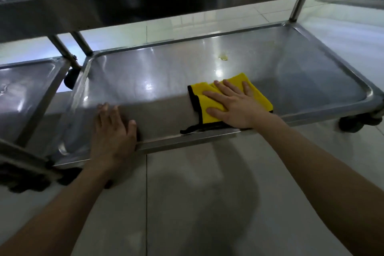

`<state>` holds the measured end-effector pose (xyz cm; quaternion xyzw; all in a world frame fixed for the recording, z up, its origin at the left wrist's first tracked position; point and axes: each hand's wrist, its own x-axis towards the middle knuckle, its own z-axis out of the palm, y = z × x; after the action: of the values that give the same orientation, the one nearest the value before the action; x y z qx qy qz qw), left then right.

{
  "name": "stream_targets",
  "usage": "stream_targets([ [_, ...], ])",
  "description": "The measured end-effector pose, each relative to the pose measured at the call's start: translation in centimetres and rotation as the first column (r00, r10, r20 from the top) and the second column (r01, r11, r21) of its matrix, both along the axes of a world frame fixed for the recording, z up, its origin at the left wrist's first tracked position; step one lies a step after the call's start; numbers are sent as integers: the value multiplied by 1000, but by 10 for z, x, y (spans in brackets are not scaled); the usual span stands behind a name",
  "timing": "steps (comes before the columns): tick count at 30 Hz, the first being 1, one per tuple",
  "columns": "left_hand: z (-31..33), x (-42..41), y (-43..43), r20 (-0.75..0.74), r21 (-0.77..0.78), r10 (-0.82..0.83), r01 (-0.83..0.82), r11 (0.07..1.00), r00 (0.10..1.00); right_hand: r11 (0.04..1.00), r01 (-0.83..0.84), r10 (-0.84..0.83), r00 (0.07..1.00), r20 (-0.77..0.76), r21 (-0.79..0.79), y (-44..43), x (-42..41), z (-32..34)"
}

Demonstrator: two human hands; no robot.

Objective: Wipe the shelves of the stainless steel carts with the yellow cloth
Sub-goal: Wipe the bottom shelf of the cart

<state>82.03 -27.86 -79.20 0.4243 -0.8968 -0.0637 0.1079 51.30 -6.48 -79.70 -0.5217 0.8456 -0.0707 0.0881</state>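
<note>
The bottom shelf (145,72) of a stainless steel cart fills the middle of the head view. A folded yellow cloth (202,93) with black edging lies on the shelf near its front rim. My right hand (234,105) lies flat on the cloth with straight, spread fingers pressing it down. My left hand (113,131) rests on the shelf's front rim to the left, fingers extended onto the steel, holding nothing. A small yellowish spot (223,57) sits further back on the shelf.
An upper shelf (145,4) of the same cart overhangs at the top. A second steel cart's shelf (22,87) stands at the left, close beside. A black caster (351,123) is at the right front corner. Pale tiled floor (197,203) lies below.
</note>
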Motion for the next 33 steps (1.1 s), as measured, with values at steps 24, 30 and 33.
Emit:
stream_targets([
  [24, 13, 94, 25, -841, 65, 312, -489, 870, 442, 923, -383, 384, 924, 0, -36, -100, 134, 11],
  [30, 47, 131, -24, -760, 139, 430, -524, 840, 488, 962, -271, 271, 963, 3, -22, -130, 149, 4],
  [33, 44, 139, -39, -758, 269, 420, -346, 899, 499, 981, -195, 195, 981, -3, -7, -155, 155, 2],
])
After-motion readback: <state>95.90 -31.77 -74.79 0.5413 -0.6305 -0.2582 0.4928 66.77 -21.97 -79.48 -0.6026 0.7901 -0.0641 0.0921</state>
